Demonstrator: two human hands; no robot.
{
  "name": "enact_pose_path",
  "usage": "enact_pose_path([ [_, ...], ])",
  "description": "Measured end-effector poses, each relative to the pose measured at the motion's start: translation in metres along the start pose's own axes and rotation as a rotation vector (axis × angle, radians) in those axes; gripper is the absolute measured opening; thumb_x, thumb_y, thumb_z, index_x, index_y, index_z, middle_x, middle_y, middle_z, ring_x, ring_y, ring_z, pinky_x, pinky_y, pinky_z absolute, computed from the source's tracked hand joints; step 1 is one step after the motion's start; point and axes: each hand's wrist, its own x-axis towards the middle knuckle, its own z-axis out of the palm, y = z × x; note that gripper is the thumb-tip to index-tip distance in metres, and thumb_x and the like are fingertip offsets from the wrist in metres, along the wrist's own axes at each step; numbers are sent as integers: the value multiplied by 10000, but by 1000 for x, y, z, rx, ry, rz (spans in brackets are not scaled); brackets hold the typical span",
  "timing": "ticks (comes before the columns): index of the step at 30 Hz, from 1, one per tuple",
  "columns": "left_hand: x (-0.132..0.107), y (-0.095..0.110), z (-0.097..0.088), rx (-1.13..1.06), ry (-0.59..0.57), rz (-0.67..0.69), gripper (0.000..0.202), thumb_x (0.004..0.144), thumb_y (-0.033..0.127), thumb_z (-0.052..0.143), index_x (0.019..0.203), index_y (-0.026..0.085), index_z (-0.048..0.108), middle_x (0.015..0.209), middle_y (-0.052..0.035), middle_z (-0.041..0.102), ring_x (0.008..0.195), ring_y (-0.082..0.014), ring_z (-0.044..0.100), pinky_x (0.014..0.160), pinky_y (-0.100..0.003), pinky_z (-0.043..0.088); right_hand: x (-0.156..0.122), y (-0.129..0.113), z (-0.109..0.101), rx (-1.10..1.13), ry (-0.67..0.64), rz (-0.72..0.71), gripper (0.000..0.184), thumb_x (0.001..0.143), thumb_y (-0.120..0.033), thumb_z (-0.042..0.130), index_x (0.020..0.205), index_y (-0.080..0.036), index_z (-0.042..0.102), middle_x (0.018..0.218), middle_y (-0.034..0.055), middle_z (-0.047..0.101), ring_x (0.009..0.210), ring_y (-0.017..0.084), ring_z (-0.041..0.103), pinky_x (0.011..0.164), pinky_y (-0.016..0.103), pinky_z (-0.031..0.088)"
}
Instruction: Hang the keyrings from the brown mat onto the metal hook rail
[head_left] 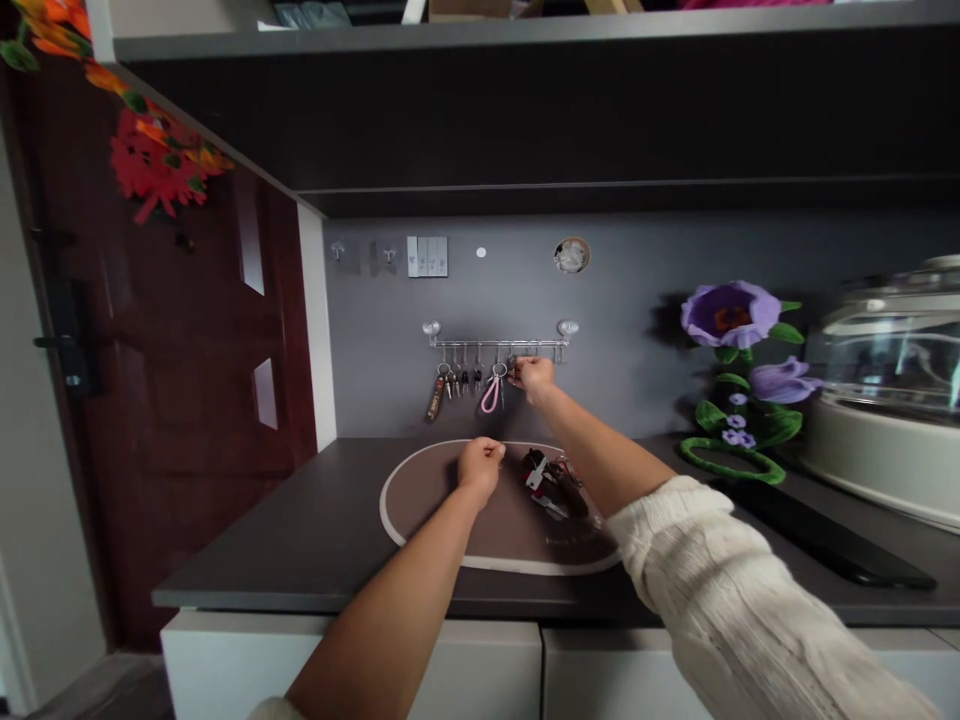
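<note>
Closest to me is my white knit sleeve, its lower end cut off by the frame edge. That arm reaches up to the wall, where my right hand pinches something small at the hook rail; the fingers are closed, but what sits between them is too small and blurred for me to name. My left hand hovers over the oval mat with the fingers curled into a loose fist; I cannot tell whether it holds anything.

On the rail I count roughly four hanging bunches: a brown fob, a cluster of small keys whose number I cannot make out, and a pink loop just beside my right hand. Two suction cups hold the rail.

On the mat, just right of my left hand, lies one tangled pile of keys; its separate pieces blur together. Two purple fabric flowers stand on the counter to the right, and one glass-lidded appliance is cut off at the frame edge.
</note>
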Motion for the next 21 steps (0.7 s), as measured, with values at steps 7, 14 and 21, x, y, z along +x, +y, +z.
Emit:
enact_pose_path([
  [7, 0, 1, -1, -22, 8, -22, 77, 702, 171, 516, 684, 137, 582, 578, -3, 563, 509, -79, 479, 528, -204, 371, -1, 5, 1, -48, 30, -8, 138, 725, -92, 459, 598, -146, 464, 480, -31, 463, 396, 54, 433, 409, 195, 452],
  [14, -1, 3, -4, -35, 21, -38, 76, 694, 152, 522, 650, 139, 582, 555, 4, 562, 508, -80, 487, 543, -208, 379, -1, 13, -3, -125, 35, -9, 116, 707, -103, 471, 603, -153, 483, 482, -30, 478, 404, 56, 435, 439, 216, 470],
  [21, -2, 0, -6, -60, -28, -19, 68, 670, 131, 527, 636, 132, 585, 533, 10, 545, 509, -79, 473, 562, -216, 382, 0, 18, -11, -148, -52, -10, 102, 698, -84, 470, 617, -143, 487, 492, -24, 502, 445, 57, 476, 467, 192, 459],
])
